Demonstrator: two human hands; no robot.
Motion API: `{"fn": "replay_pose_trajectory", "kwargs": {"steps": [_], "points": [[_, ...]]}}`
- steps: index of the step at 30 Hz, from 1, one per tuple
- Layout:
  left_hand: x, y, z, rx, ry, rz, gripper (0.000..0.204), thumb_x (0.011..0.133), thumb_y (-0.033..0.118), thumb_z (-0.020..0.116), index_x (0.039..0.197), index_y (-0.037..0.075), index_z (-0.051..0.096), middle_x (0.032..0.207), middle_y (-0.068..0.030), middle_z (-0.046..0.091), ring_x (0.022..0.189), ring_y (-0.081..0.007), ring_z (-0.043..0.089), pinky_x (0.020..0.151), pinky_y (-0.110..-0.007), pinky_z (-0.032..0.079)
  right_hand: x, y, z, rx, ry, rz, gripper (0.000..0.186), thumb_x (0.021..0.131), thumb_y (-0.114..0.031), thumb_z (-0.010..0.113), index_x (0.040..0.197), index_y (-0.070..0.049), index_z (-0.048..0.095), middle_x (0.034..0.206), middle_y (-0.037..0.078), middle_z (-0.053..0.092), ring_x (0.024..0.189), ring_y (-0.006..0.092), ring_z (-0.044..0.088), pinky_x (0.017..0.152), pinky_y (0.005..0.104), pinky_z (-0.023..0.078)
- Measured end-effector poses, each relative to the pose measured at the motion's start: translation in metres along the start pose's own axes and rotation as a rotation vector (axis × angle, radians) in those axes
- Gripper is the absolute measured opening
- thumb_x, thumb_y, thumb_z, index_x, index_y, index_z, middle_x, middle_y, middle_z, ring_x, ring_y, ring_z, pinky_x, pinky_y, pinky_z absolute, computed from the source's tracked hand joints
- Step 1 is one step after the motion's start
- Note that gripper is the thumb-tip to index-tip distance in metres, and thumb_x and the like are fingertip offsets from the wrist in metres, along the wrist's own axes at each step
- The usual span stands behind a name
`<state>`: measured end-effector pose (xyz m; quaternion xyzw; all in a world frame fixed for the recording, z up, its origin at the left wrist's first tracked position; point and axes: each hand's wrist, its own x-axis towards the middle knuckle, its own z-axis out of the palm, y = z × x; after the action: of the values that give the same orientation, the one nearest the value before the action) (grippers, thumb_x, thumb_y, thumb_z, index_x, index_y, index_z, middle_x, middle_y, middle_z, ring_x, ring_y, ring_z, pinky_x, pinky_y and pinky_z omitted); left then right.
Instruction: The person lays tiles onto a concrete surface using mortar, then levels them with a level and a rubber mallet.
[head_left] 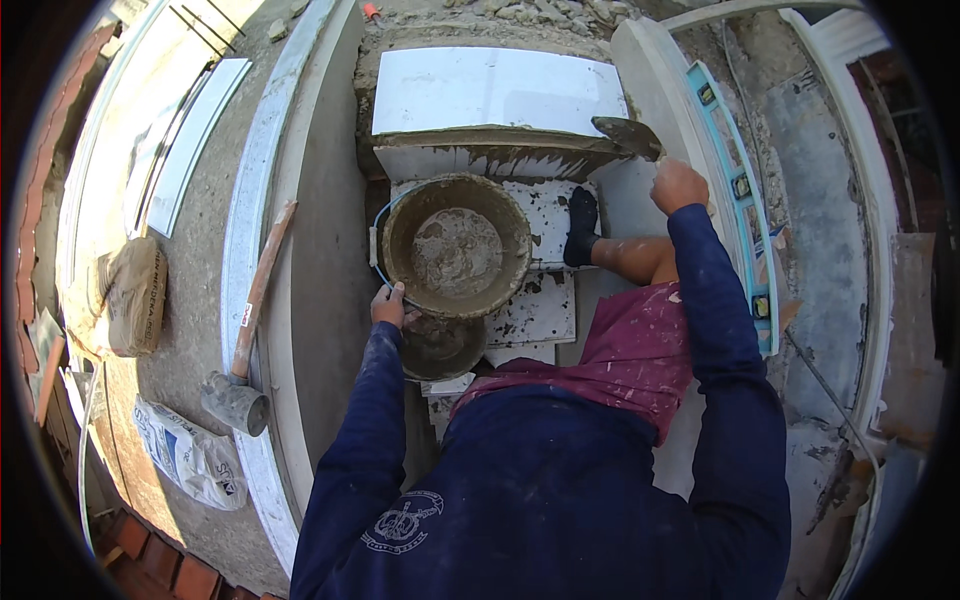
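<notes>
My right hand [680, 188] is closed round the handle of a pointed trowel [627, 136]. The mortar-stained blade points left, over the right end of the step with a white slab [500, 90] on top. At the near left side of a bucket [513, 225], my left hand [388, 304] grips the rim with the thumb on top; its other fingers are mostly hidden. Wet grey mortar [458, 252] lies in the bucket, whose blue wire handle hangs to the left. Partly under the bucket sits a second, dirty container [440, 347].
A mallet [262, 290] rests on the left ledge. Beyond it are a brown paper sack [137, 295], a white plastic bag [190, 455] and white slabs [195, 145]. A turquoise spirit level [742, 190] leans along the right wall. My socked foot [581, 228] stands on a lower step.
</notes>
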<state>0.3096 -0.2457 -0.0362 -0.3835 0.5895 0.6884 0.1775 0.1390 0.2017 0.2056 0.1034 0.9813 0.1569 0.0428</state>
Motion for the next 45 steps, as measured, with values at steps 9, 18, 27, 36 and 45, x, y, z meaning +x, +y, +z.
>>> {"fn": "replay_pose_trajectory", "kwargs": {"steps": [9, 18, 27, 36, 45], "points": [[0.001, -0.003, -0.001, -0.025, 0.040, -0.023, 0.027, 0.098, 0.024, 0.053, 0.116, 0.005, 0.058, 0.099, -0.0062, 0.063, 0.076, -0.0191, 0.065, 0.059, -0.034, 0.059, -0.126, -0.117, 0.048, 0.324, -0.086, -0.599, 0.017, 0.080, -0.014, 0.055, 0.092, -0.005, 0.063, 0.089, 0.018, 0.066, 0.080, 0.0365, 0.066, 0.073, 0.0471, 0.052], [0.027, -0.017, -0.014, -0.005, -0.094, 0.019, 0.023, 0.100, 0.028, 0.050, 0.109, 0.008, 0.055, 0.097, -0.0073, 0.062, 0.076, -0.0223, 0.064, 0.057, -0.038, 0.057, -0.151, -0.135, 0.071, 0.747, 0.104, -0.411, 0.016, 0.081, -0.016, 0.056, 0.077, -0.006, 0.068, 0.087, 0.016, 0.067, 0.090, 0.0336, 0.066, 0.077, 0.0469, 0.050], [0.031, -0.017, -0.018, -0.070, -0.124, -0.053, 0.032, 0.101, 0.033, 0.047, 0.123, 0.011, 0.048, 0.112, -0.0095, 0.061, 0.089, -0.0281, 0.064, 0.070, -0.043, 0.054, -0.171, -0.135, 0.094, 0.624, 0.003, -0.358, 0.015, 0.081, -0.015, 0.057, 0.080, -0.007, 0.070, 0.088, 0.017, 0.067, 0.089, 0.0330, 0.065, 0.080, 0.0461, 0.048], [0.013, -0.004, -0.018, 0.109, 0.230, 0.004, 0.037, 0.100, 0.025, 0.049, 0.133, 0.009, 0.048, 0.117, -0.0096, 0.061, 0.100, -0.0309, 0.062, 0.081, -0.044, 0.051, -0.156, -0.113, 0.063, 0.981, -0.210, -0.332, 0.014, 0.079, -0.010, 0.057, 0.089, -0.002, 0.061, 0.088, 0.021, 0.065, 0.084, 0.0397, 0.066, 0.071, 0.0490, 0.052], [-0.061, 0.164, 0.139, 0.386, 0.201, 0.893, 0.031, 0.100, 0.019, 0.052, 0.123, -0.002, 0.058, 0.106, -0.0065, 0.066, 0.094, -0.0130, 0.061, 0.079, -0.027, 0.049, -0.149, -0.129, 0.055, 0.982, -0.206, -0.339, 0.013, 0.081, -0.013, 0.056, 0.080, -0.004, 0.065, 0.083, 0.018, 0.066, 0.078, 0.0338, 0.068, 0.068, 0.0453, 0.053]]}}
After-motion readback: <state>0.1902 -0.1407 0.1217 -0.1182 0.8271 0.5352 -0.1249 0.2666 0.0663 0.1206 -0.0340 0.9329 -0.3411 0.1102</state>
